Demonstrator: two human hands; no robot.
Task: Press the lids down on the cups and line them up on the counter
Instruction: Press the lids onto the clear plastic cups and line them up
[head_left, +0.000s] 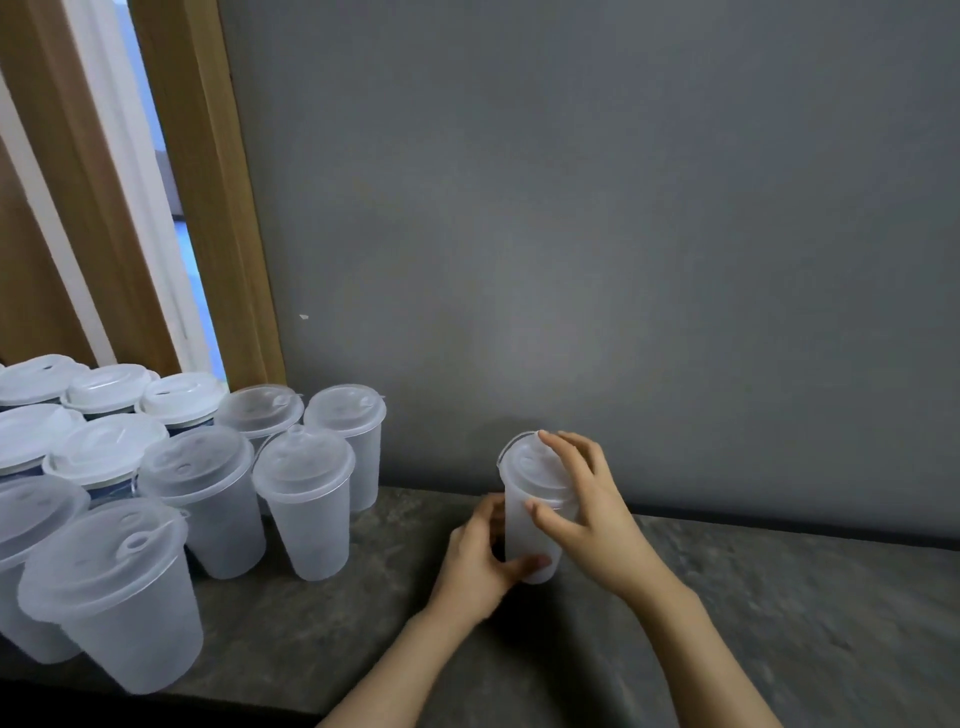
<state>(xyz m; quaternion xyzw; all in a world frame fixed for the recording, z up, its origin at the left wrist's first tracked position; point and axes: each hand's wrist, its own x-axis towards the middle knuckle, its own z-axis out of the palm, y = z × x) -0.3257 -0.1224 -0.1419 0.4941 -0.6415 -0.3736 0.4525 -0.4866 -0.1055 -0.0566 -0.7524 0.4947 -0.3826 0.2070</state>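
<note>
Lid being seated on one frosted cup (532, 525) held between both hands.

The left hand (480, 564) grips the cup's lower body; the right hand (582, 506) curls over its lid (530, 462), fingers on the rim. Next, judging by this: press it snug, then carry it left to the lidded cups (218, 499) on the counter (779, 623).

No legible text, label, brand, number or sign is found. The frosted cups (306, 525) and their lids (304, 462) carry no readable marking, and the grey wall (597, 234) and worktop (779, 613) bear none.
</note>
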